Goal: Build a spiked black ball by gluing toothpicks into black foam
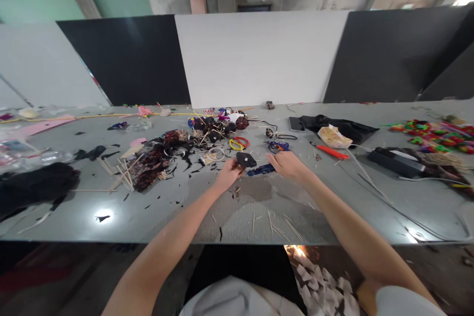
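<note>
My left hand is closed around a small dark piece with a flat black top. A small white spot shows near the middle of that top. My right hand is closed on a dark blue glue gun, whose front end points left, just below the black piece. Just behind my right hand lies a blue object with an orange mark; its kind is unclear. Red and yellow rings lie beyond my left hand.
Dark red-and-black bundles, wooden sticks and black scraps spread to the left. On the right are an orange-handled cutter, a black box, a white cable and colourful bundles. Panels stand behind the table.
</note>
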Motion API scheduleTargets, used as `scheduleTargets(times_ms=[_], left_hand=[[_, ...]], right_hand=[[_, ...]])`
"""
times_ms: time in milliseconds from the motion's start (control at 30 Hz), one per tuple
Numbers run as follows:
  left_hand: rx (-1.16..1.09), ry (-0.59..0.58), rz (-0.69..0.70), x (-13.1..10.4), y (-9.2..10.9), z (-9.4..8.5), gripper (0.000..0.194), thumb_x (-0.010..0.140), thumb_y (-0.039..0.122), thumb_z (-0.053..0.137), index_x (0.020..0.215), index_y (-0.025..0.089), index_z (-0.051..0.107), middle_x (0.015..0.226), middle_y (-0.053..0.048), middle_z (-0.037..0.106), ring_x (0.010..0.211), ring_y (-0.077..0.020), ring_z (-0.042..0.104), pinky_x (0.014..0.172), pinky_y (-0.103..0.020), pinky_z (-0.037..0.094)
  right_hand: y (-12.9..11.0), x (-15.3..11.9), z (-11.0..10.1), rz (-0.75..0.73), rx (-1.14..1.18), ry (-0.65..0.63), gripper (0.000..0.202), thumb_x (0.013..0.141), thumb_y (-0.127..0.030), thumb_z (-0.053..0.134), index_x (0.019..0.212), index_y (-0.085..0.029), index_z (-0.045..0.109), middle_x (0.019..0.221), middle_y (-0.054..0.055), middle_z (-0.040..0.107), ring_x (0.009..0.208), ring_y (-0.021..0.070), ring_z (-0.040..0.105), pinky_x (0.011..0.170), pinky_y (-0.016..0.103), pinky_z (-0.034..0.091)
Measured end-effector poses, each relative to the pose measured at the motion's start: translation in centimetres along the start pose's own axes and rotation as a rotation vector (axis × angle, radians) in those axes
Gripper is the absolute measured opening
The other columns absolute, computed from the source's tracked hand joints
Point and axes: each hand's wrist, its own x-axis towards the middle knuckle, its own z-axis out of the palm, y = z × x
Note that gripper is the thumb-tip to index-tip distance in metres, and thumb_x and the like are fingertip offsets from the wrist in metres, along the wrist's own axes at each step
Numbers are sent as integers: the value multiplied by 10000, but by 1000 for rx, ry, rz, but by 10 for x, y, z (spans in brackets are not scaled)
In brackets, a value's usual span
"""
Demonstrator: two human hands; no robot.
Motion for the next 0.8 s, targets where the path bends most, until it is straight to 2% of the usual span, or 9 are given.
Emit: scheduleTargets(times_ms=[300, 533, 800], left_hand=[[43, 18, -3, -2, 4, 2, 338, 842, 430, 704, 728, 203, 480, 530, 52, 442, 468, -87, 350, 516, -240, 259], [33, 27, -3, -4, 13, 6, 337, 835, 434, 708, 744, 211, 472, 497, 72, 418, 445, -83, 327, 504, -239, 247], [34, 42, -13, -4, 11, 5, 321, 870, 409, 681, 738, 205, 471, 513, 57, 450, 453, -83, 344, 524, -238, 260]], right_hand=[[-3, 1, -4, 82, 35, -43, 700, 1148, -433, 210, 795, -155, 746, 901, 173, 784, 928, 249, 735, 818, 317, 420], [-4, 1, -3, 52, 14, -36, 696, 1144, -432, 205, 827, -145, 754, 914, 187, 784, 930, 262, 734, 818, 325, 426], [-2, 1, -1, 28, -4, -37, 707, 1146, -452, 207, 818, -148, 755, 909, 176, 788, 932, 254, 741, 829, 305, 431]])
